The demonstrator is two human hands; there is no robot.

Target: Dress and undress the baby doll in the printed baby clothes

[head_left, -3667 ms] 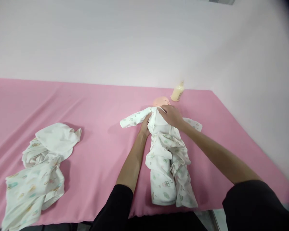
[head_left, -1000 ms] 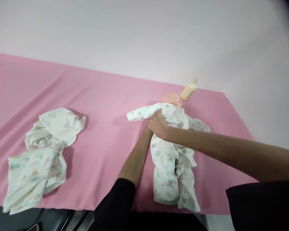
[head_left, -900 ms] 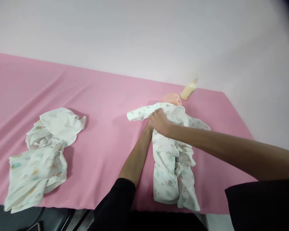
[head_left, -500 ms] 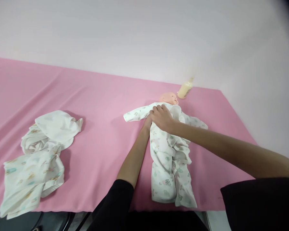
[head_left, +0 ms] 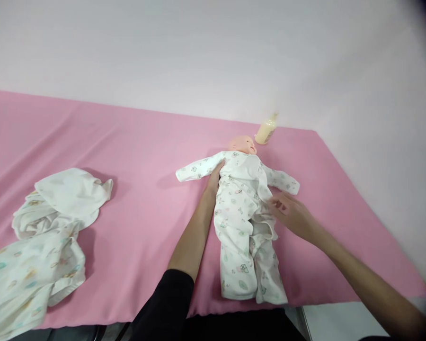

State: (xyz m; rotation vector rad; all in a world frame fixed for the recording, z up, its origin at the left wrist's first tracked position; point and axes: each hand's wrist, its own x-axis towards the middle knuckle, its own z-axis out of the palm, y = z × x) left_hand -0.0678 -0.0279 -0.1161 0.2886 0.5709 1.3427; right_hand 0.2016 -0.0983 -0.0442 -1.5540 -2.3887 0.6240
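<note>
A baby doll (head_left: 244, 143) lies on its back, dressed in a white printed romper (head_left: 234, 203) with long sleeves and legs. Its arms are spread out and its head is turned to the right. My left hand (head_left: 216, 176) rests against the doll's side, under the armpit; most of its fingers are hidden by the doll and cloth. Beside the doll's waist on the right, my right hand (head_left: 289, 210) has its fingers curled together at the edge of the romper's front flap. The romper is bunched around the hip and one leg.
A pink sheet (head_left: 138, 199) covers the table up to the pale wall (head_left: 163, 52). Behind the doll's head stands a bottle (head_left: 265, 131) of pale yellow liquid. Crumpled white printed baby clothes (head_left: 53, 237) lie at the left, reaching the front edge.
My right hand has moved from the doll's chest down and right to the waist, uncovering the chest, where the front flap now lies flatter. My left hand stays by the armpit. The view has shifted slightly.
</note>
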